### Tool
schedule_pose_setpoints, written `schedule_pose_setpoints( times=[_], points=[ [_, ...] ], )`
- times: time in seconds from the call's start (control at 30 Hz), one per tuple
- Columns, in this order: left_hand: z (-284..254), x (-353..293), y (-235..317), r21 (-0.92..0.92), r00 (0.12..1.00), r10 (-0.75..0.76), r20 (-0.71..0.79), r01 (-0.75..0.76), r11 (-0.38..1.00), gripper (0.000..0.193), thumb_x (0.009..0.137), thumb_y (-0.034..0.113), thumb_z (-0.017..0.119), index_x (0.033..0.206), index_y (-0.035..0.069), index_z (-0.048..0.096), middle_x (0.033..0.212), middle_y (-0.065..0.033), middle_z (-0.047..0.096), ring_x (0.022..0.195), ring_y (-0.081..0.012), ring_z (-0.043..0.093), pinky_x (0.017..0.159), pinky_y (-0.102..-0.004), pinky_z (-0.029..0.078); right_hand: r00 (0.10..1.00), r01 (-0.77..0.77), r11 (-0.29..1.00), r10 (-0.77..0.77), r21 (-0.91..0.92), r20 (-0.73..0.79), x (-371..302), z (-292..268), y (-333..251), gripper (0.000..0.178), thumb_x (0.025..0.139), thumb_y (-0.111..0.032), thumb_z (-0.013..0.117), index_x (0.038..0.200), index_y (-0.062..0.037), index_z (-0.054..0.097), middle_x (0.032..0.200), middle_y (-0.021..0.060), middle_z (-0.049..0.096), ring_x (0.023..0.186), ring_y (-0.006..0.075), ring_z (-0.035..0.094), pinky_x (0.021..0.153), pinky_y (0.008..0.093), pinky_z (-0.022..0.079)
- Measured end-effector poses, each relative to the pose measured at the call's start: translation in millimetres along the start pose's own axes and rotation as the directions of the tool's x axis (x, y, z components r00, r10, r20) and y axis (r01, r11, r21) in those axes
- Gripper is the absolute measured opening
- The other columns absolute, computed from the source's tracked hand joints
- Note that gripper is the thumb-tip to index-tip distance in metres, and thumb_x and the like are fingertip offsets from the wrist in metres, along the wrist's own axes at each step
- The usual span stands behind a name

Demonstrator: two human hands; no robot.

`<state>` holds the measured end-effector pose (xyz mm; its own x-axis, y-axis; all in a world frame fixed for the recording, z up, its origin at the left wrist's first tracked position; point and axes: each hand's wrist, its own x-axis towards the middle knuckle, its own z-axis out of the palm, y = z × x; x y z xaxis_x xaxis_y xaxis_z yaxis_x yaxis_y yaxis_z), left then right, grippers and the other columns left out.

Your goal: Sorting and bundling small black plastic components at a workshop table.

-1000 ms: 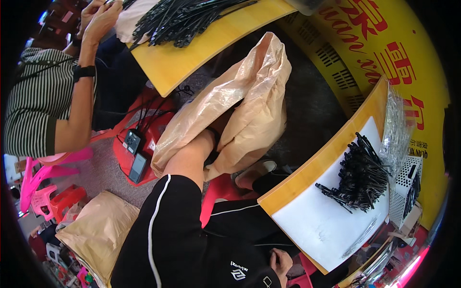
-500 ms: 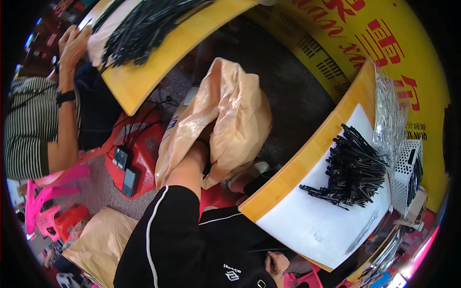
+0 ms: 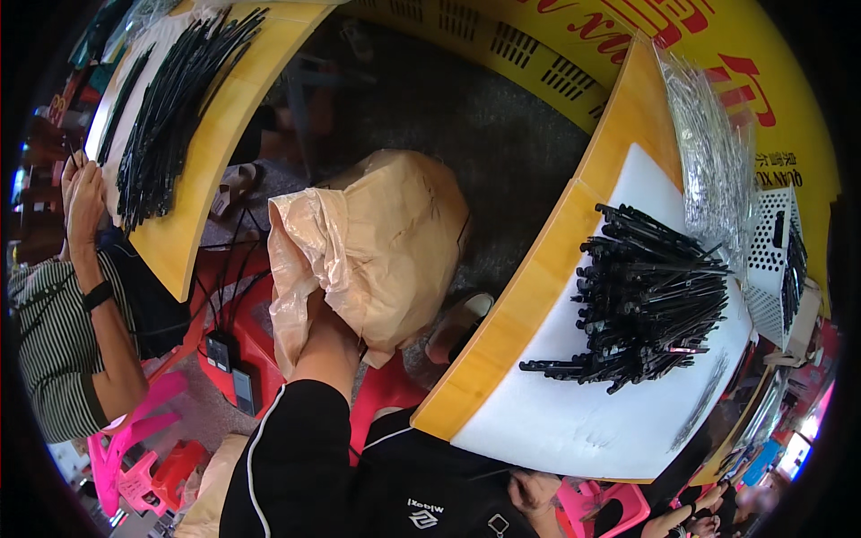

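Observation:
A large tan woven-looking plastic sack point(image 3: 395, 242) stands in front of me, bulging, its crumpled mouth folded toward me. My left forearm point(image 3: 327, 354) goes into that mouth, so my left hand is hidden inside and its fingers do not show. Low in the picture, beside my black shirt, is my right hand point(image 3: 534, 491), only partly visible. Its fingers cannot be made out, and nothing shows in it. To the right, on a white sheet point(image 3: 538, 421) over a yellow-edged table, lies a thick pile of thin black sticks point(image 3: 650, 300) with knobbed ends.
Clear thin plastic sleeves point(image 3: 708, 152) and a white perforated basket point(image 3: 771, 269) line the table's far side. At left, a person in a striped shirt point(image 3: 63, 350) works at another table with long black strips point(image 3: 184, 117). A red stool point(image 3: 235, 327) carries small black devices.
The sack's mouth has folded down and toward the left, with my left forearm still in it. My view has shifted. The other person's hands are now lower in the picture.

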<state>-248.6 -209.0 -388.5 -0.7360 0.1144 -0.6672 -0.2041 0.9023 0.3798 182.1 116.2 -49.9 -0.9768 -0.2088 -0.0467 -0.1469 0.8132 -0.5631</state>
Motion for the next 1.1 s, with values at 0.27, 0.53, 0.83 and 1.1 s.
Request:
schedule_pose_setpoints(
  times=[0.27,0.53,0.83,1.1],
  points=[
    [11.7,0.4,-2.5,-0.005,0.998,-0.032,0.054,0.032,0.999,0.041,0.067,0.018,0.073,0.102,-0.001,0.067,0.097,-0.0191,0.067,0.089,-0.0277,0.067,0.078,-0.0378,0.053,1.000,-0.010,1.000,0.010,0.021,0.014,1.6,-1.3,2.8,0.021,0.058,-0.006,0.069,0.078,-0.0119,0.067,0.070,0.0067,0.062,0.067,0.0265,0.064,0.067,0.0365,0.051],
    [13.5,11.8,-13.4,-0.022,0.994,-0.064,0.090,0.066,0.998,0.040,0.067,0.018,0.073,0.102,-0.001,0.067,0.096,-0.0191,0.067,0.088,-0.0277,0.067,0.078,-0.0380,0.053,0.999,-0.033,0.999,0.032,0.027,0.011,1.2,1.1,4.7,0.023,0.057,-0.006,0.067,0.079,-0.0127,0.067,0.083,0.0099,0.067,0.077,0.0302,0.065,0.075,0.0434,0.049],
    [24.3,30.7,-18.2,-0.046,0.983,-0.101,0.155,0.109,0.993,0.040,0.066,0.017,0.073,0.101,-0.002,0.067,0.095,-0.0191,0.068,0.087,-0.0278,0.067,0.077,-0.0382,0.053,0.995,-0.052,0.999,0.053,-0.012,0.090,-7.3,-0.7,7.5,0.028,0.057,-0.010,0.070,0.085,-0.0126,0.069,0.090,0.0123,0.067,0.086,0.0342,0.065,0.084,0.0486,0.047],
    [11.5,25.6,-24.5,-0.037,0.971,-0.150,0.184,0.159,0.987,0.040,0.066,0.017,0.073,0.101,-0.002,0.067,0.095,-0.0190,0.068,0.087,-0.0279,0.067,0.077,-0.0384,0.053,0.994,-0.059,0.998,0.058,0.001,0.092,-8.1,-5.7,13.2,0.030,0.058,-0.011,0.070,0.087,-0.0125,0.069,0.093,0.0129,0.067,0.089,0.0352,0.064,0.086,0.0494,0.046]
  ],
)
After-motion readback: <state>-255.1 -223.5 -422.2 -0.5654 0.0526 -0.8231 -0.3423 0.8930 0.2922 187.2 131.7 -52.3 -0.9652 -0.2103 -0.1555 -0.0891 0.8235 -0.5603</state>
